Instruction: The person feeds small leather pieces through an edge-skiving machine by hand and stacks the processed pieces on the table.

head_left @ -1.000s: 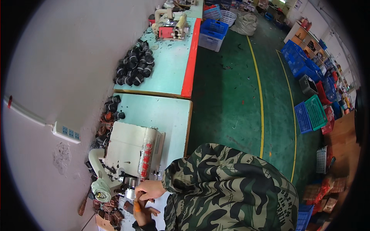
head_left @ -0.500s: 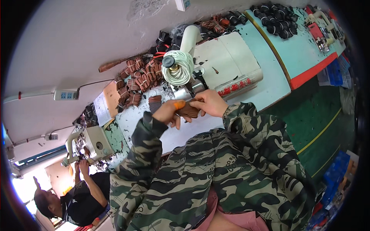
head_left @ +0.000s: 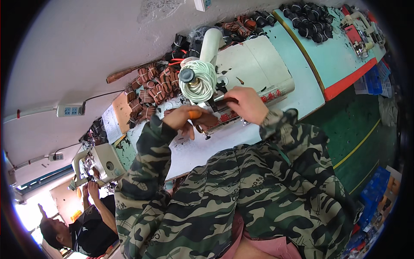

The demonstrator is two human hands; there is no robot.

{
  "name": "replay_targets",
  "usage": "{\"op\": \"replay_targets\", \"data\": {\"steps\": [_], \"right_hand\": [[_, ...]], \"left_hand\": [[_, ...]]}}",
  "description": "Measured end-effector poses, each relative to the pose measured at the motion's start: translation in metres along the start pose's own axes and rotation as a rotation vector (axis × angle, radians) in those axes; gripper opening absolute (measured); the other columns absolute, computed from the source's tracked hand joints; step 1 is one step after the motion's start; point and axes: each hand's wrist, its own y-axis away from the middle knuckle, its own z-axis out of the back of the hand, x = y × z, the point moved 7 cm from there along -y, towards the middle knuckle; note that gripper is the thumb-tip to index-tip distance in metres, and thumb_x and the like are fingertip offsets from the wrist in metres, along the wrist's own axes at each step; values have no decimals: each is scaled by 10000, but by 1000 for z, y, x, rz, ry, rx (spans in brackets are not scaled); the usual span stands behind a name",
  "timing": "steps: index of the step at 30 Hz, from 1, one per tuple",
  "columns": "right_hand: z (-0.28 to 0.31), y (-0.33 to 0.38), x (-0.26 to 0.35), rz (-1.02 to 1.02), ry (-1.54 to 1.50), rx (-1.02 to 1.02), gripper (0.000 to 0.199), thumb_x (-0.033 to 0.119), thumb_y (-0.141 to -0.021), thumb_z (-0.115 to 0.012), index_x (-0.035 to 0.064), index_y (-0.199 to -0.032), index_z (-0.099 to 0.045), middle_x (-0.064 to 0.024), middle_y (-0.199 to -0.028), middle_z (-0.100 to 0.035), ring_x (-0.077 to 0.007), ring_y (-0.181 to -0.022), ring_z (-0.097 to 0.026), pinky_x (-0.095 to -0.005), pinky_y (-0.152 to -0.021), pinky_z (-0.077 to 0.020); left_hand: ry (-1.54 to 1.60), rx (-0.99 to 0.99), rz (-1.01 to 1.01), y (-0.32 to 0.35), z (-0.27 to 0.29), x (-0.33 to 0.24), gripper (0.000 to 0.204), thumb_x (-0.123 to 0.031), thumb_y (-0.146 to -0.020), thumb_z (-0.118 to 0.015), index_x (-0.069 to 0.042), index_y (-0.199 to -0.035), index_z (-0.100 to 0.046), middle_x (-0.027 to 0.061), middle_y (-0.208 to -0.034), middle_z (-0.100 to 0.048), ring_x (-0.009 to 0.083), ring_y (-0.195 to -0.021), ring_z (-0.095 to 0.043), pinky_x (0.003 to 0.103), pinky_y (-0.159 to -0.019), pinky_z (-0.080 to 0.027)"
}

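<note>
My left hand [head_left: 181, 119], with an orange band on one finger, is closed on a stack of brown strap-like pieces [head_left: 208, 119] in front of the cream machine [head_left: 254, 60]. The stack's edges are blurred. At the machine's metal head [head_left: 209, 105], my right hand [head_left: 246, 104] has its fingers curled together; what they grip, if anything, is hidden. Above both hands sits a coil of whitish cord [head_left: 203, 82] with a dark round knob [head_left: 187, 75] at its middle.
Tied brown bundles [head_left: 158, 86] lie along the wall side, beside a wooden-handled tool [head_left: 118, 77]. Black bundles [head_left: 312, 26] rest on the far right table. At the left, a person [head_left: 92, 224] works at another cream machine [head_left: 105, 162]. Blue crates [head_left: 373, 82] stand off the table.
My right hand has left the brown stack and moved up and right to the machine's head. My left hand has shifted slightly left, still with the brown pieces.
</note>
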Motion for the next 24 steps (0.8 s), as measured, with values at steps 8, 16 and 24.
{"op": "replay_targets", "data": {"steps": [8, 16, 24], "right_hand": [[53, 34, 46, 385, 115, -390, 286, -40, -618, -680, 45, -887, -635, -54, -878, -607, -210, -664, -572, -298, -526, -459], [27, 34, 1, -26, -81, -169, 251, -24, -690, -651, 43, -932, -639, -64, -887, -608, -224, -706, -593, -305, -595, -474], [59, 17, -11, 170, 745, -323, 188, 101, -738, -657, 60, -921, -639, -67, -916, -615, -244, -779, -598, -344, -669, -463]], "left_hand": [[119, -162, -60, -4, -4, 12, 285, -195, -959, -369, 7, -1081, -528, 149, -774, -660, 175, -458, -619, 196, -308, -395], [-122, -496, -94, -6, 5, 3, 280, -157, -937, -387, 43, -946, -583, 106, -675, -616, 177, -432, -595, 246, -344, -461], [-168, 168, 31, 2, -95, 13, 296, -214, -946, -361, 7, -955, -558, 113, -764, -654, 134, -446, -598, 196, -351, -413]]}}
